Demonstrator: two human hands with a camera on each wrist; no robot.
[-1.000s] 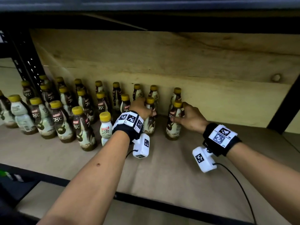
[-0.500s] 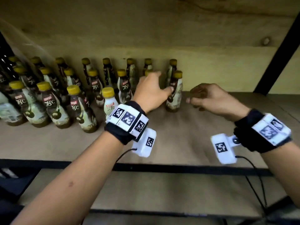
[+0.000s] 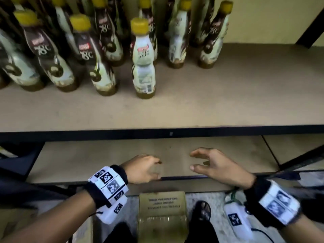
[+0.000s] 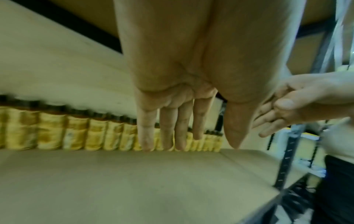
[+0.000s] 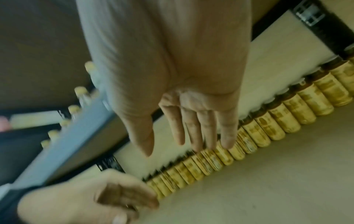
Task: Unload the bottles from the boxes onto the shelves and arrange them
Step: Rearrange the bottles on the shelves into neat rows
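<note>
Both your left hand (image 3: 143, 168) and right hand (image 3: 213, 165) hang empty and loose-fingered below the shelf (image 3: 210, 106); reach down to the box (image 3: 162, 218); lift bottles upright.

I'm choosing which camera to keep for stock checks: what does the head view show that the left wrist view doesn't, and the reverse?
Only the head view shows the upright yellow-capped bottles on the upper shelf and a box on the floor. Only the left wrist view shows a row of bottles at the back of the lower shelf. Both show the left hand and right hand, empty.
</note>
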